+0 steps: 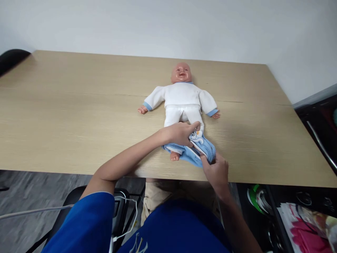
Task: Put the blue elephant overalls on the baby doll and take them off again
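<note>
A baby doll (182,95) in a white top with light blue cuffs lies on its back, head toward the wall. Light blue baby trousers (209,149) with a white cartoon patch are bunched around its lower legs. One bare foot (174,156) pokes out of the cloth. My left hand (181,133) lies across the doll's shins, its thumb and fingers closed on the upper edge of the trousers. At the lower right of the cloth, my right hand (217,172) pinches the other side. The doll's second foot is hidden in the fabric.
The doll rests on a wide wooden table (79,116) against a white wall. A black chair (76,196) with a white cable stands below the front edge at left. At lower right, a black shelf holds papers and a pink cloth (308,233).
</note>
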`<state>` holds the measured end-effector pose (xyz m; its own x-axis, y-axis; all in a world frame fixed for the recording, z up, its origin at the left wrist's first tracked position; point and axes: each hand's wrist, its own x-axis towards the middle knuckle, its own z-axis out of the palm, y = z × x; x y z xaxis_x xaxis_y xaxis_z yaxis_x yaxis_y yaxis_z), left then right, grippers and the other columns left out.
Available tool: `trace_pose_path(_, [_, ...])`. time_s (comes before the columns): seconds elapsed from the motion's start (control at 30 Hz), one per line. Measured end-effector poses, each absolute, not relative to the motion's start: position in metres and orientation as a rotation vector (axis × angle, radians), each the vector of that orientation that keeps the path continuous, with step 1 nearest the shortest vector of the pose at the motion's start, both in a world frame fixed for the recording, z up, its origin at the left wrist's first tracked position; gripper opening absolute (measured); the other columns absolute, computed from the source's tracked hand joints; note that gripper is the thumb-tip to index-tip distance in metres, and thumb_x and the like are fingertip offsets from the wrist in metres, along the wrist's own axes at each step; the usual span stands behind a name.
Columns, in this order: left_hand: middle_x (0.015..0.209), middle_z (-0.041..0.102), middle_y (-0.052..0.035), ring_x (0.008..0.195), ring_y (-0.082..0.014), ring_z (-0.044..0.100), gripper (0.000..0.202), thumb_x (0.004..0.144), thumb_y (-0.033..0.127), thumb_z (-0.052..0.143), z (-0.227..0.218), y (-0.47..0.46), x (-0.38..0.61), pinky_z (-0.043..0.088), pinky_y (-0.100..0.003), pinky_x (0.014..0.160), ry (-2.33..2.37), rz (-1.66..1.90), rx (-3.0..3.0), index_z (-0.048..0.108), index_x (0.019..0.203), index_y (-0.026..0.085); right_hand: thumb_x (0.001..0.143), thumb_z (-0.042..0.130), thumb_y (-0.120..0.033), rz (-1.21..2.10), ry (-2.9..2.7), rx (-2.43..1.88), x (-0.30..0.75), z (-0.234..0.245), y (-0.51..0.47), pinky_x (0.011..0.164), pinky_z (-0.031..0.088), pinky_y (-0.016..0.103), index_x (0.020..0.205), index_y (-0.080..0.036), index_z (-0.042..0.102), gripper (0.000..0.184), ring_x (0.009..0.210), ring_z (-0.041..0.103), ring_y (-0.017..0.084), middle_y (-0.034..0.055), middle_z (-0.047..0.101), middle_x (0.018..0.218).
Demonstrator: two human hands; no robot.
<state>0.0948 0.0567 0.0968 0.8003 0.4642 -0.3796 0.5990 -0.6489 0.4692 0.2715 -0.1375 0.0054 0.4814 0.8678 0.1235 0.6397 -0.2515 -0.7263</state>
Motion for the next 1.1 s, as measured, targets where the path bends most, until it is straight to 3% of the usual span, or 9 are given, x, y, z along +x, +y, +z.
trace_pose_path(0.1, [0.119, 0.082, -0.0156, 0.111, -0.0377, 0.079, 0.094, 0.096, 0.042, 0.083, 0.096, 0.055, 0.097, 0.057, -0.043, 0.095, 0.796, -0.346, 2.388, 0.045, 0.178, 0.016, 0.094, 0.074, -0.047, 0.286, -1.259, -1.856, 0.274, -0.007, -0.138, 0.102, 0.071, 0.058, 0.103, -0.022, 0.087, 0.03, 0.105, 0.08, 0.038, 0.017, 0.08, 0.112])
trace_pose_path(0.2, [0.12, 0.082, -0.0158, 0.11, -0.0379, 0.079, 0.096, 0.096, 0.042, 0.083, 0.094, 0.054, 0.1, 0.057, -0.043, 0.095, 0.78, -0.357, 2.355, 0.043, 0.179, 0.016, 0.097, 0.073, -0.04, 0.233, -1.239, -1.752, 0.277, -0.016, -0.139, 0.117, 0.072, 0.059, 0.125, -0.018, 0.089, 0.039, 0.127, 0.08, 0.039, 0.0202, 0.075, 0.137])
trace_pose_path(0.33, [0.121, 0.082, -0.0183, 0.111, -0.0385, 0.08, 0.091, 0.096, 0.039, 0.081, 0.09, 0.055, 0.101, 0.058, -0.044, 0.096, 0.756, -0.332, 2.32, 0.044, 0.174, 0.012, 0.1, 0.074, -0.04, 0.253, -1.19, -1.739, 0.278, -0.021, -0.139, 0.119, 0.071, 0.063, 0.129, -0.017, 0.087, 0.039, 0.132, 0.08, 0.04, 0.0218, 0.072, 0.144])
trace_pose_path(0.47, [0.122, 0.082, -0.0162, 0.112, -0.037, 0.08, 0.083, 0.096, 0.035, 0.081, 0.091, 0.055, 0.101, 0.057, -0.042, 0.095, 0.744, -0.316, 2.312, 0.045, 0.169, 0.015, 0.098, 0.077, -0.038, 0.169, -1.223, -1.714, 0.277, -0.019, -0.141, 0.129, 0.064, 0.075, 0.135, -0.019, 0.086, 0.042, 0.141, 0.077, 0.045, 0.0229, 0.072, 0.147])
trace_pose_path(0.63, [0.124, 0.081, -0.0163, 0.109, -0.0345, 0.079, 0.078, 0.097, 0.034, 0.082, 0.095, 0.054, 0.103, 0.056, -0.04, 0.092, 0.743, -0.333, 2.307, 0.047, 0.164, 0.015, 0.098, 0.079, -0.038, 0.133, -1.213, -1.719, 0.276, -0.016, -0.143, 0.134, 0.059, 0.08, 0.13, -0.019, 0.085, 0.038, 0.151, 0.073, 0.05, 0.026, 0.073, 0.155])
trace_pose_path(0.73, [0.12, 0.081, -0.0135, 0.105, -0.0331, 0.078, 0.074, 0.097, 0.035, 0.082, 0.093, 0.054, 0.102, 0.056, -0.04, 0.091, 0.751, -0.313, 2.304, 0.048, 0.16, 0.018, 0.097, 0.078, -0.043, 0.279, -1.138, -1.736, 0.276, -0.015, -0.144, 0.12, 0.069, 0.071, 0.132, -0.018, 0.085, 0.044, 0.138, 0.08, 0.047, 0.0255, 0.078, 0.15])
trace_pose_path(0.87, [0.12, 0.08, -0.0134, 0.106, -0.0341, 0.079, 0.069, 0.096, 0.037, 0.082, 0.085, 0.057, 0.101, 0.059, -0.042, 0.094, 0.728, -0.257, 2.289, 0.048, 0.153, 0.019, 0.099, 0.081, -0.052, 0.574, -0.963, -1.773, 0.275, -0.019, -0.146, 0.098, 0.076, 0.059, 0.124, -0.02, 0.087, 0.041, 0.11, 0.087, 0.042, 0.0185, 0.092, 0.121])
trace_pose_path(1.1, [0.149, 0.071, -0.0221, 0.132, -0.0364, 0.075, 0.081, 0.084, 0.062, 0.085, 0.07, 0.071, 0.098, 0.062, -0.045, 0.11, 0.544, 0.008, 2.069, 0.044, 0.14, 0.021, 0.109, 0.077, -0.05, 0.758, -0.907, -1.56, 0.28, -0.032, -0.138, 0.097, 0.079, 0.054, 0.131, -0.022, 0.086, 0.036, 0.115, 0.092, 0.038, 0.0152, 0.095, 0.128])
